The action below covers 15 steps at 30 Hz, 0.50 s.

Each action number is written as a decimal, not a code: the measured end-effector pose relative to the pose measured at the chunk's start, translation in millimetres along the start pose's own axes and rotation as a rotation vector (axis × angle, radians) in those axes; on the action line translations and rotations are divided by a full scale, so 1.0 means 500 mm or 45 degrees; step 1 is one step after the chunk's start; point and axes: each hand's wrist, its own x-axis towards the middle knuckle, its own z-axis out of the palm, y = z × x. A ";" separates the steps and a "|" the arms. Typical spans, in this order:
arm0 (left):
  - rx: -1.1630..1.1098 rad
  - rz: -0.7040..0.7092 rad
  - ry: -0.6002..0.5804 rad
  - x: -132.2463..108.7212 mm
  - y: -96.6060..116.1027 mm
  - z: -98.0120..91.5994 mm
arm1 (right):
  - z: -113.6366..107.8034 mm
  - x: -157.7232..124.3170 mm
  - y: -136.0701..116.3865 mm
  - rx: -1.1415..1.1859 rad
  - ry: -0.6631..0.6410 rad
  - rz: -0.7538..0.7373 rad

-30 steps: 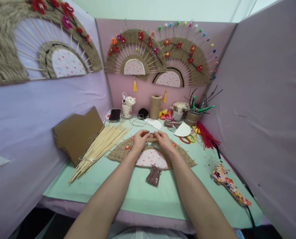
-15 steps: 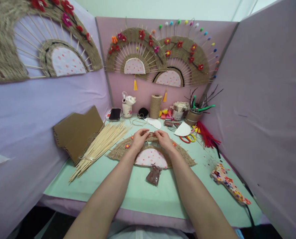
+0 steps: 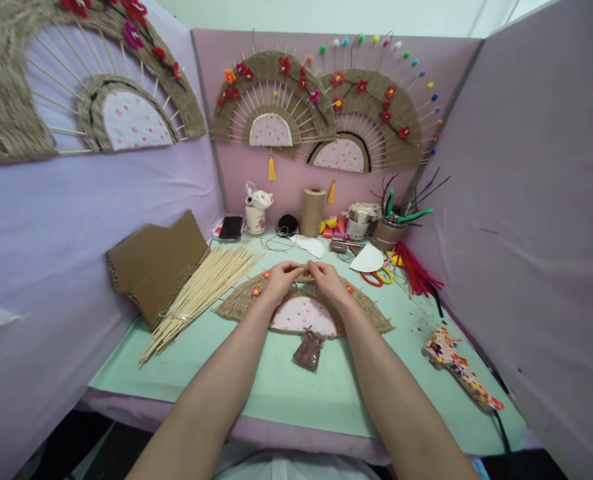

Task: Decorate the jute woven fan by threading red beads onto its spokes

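The half-round woven jute fan (image 3: 371, 313) lies flat on the mint-green tabletop (image 3: 256, 380), its straight edge running left to right nearest the person and its arc bulging away. The left hand (image 3: 280, 280) and right hand (image 3: 329, 280) meet at the crown of the fan, equally near, forearms converging over it. Both sets of fingers are pinched on the fan's woven rim. A small brown pouch (image 3: 307, 352) sits just below the fan's straight edge.

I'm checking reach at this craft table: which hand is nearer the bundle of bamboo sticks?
Left. The left hand is on the woven fan, just right of the bamboo sticks. The right hand is beside it, farther right.
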 end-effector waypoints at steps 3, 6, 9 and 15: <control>0.015 0.018 0.052 0.000 0.002 0.001 | -0.001 0.003 0.006 0.061 0.083 0.029; 0.023 0.021 0.075 0.002 0.001 0.001 | 0.002 0.007 0.013 0.163 0.128 0.033; 0.023 0.018 0.080 0.006 -0.002 -0.001 | 0.009 0.007 0.014 0.245 0.080 -0.004; 0.001 -0.006 0.047 0.010 -0.008 -0.004 | 0.019 0.002 0.003 0.362 0.031 0.001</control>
